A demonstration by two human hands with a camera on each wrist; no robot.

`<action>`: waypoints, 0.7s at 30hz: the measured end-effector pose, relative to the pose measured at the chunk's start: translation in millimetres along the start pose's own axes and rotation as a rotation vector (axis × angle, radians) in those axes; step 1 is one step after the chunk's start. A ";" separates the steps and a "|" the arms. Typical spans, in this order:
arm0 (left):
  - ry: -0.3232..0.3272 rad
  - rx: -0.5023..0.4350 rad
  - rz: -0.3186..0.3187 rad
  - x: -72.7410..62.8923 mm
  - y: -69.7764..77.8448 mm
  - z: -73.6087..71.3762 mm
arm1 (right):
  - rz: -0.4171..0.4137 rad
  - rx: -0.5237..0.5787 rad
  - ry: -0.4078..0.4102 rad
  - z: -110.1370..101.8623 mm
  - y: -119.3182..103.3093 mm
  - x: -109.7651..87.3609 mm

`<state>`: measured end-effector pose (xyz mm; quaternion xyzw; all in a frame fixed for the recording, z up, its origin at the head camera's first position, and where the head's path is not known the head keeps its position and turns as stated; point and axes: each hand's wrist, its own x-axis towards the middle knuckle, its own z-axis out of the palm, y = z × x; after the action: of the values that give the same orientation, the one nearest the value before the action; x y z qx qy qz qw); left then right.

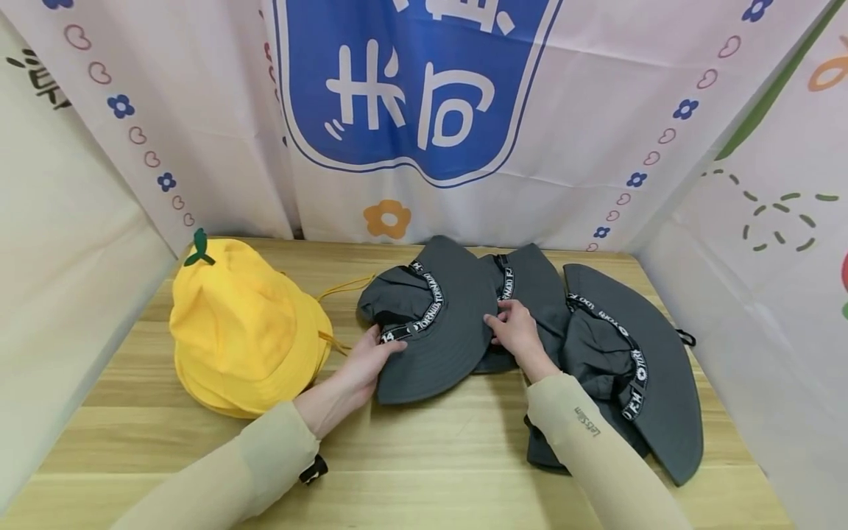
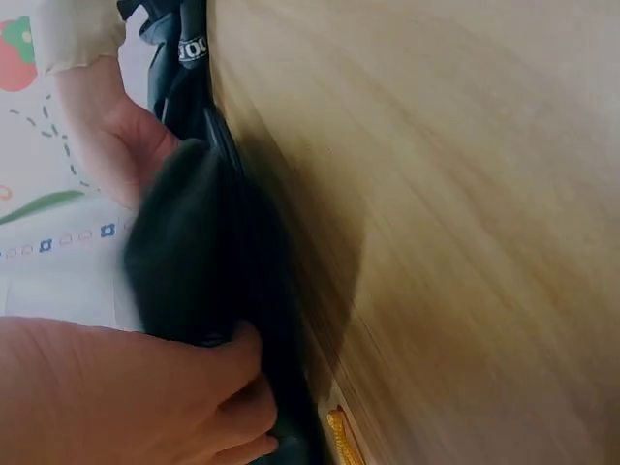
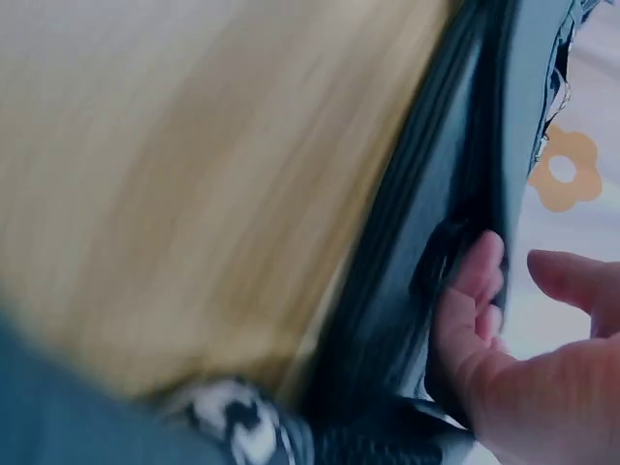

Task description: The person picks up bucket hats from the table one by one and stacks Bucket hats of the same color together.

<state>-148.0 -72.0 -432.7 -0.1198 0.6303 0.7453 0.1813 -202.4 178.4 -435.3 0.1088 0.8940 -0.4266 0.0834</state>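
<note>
In the head view a dark grey bucket hat [image 1: 450, 324] with a lettered band lies tilted at the middle of the table. My left hand [image 1: 361, 364] grips its near left side, thumb on the brim by the band. The left wrist view shows this hand [image 2: 184, 387] with its fingers bent at the dark cloth. At the brim's right edge is my right hand [image 1: 520, 335]. In the right wrist view its fingers [image 3: 475, 291] touch the dark cloth, while the thumb stands apart from them. A second grey hat [image 1: 536, 294] lies partly under the first, behind the right hand.
More dark grey hats [image 1: 662, 368] overlap at the right, partly behind the right sleeve. A yellow hat [image 1: 232, 324] with a green sprout on top sits at the left, its yellow cord [image 1: 344, 287] trailing toward the grey hat. A printed curtain [image 1: 218, 125] hangs behind the wooden table [image 1: 424, 471].
</note>
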 end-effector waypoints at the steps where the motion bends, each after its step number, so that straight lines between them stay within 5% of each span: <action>1: 0.001 -0.014 0.004 0.1 0.0 0.8 | 0.007 0.034 -0.007 0.3 0.3 0.5; 7: -0.016 -0.148 0.040 -4.6 5.1 6.6 | 0.018 0.307 -0.091 1.8 -4.3 0.7; 17: 0.080 -0.350 0.047 -5.7 15.5 1.2 | 0.104 0.931 -0.133 -6.1 -32.8 -6.8; 21: -0.054 -0.481 0.061 10.6 -2.1 -7.0 | 0.091 1.087 -0.143 -10.0 -44.5 -11.9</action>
<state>-157.1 -77.3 -440.2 -0.1204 0.4329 0.8820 0.1419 -203.3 157.5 -393.1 0.1454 0.5314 -0.8292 0.0942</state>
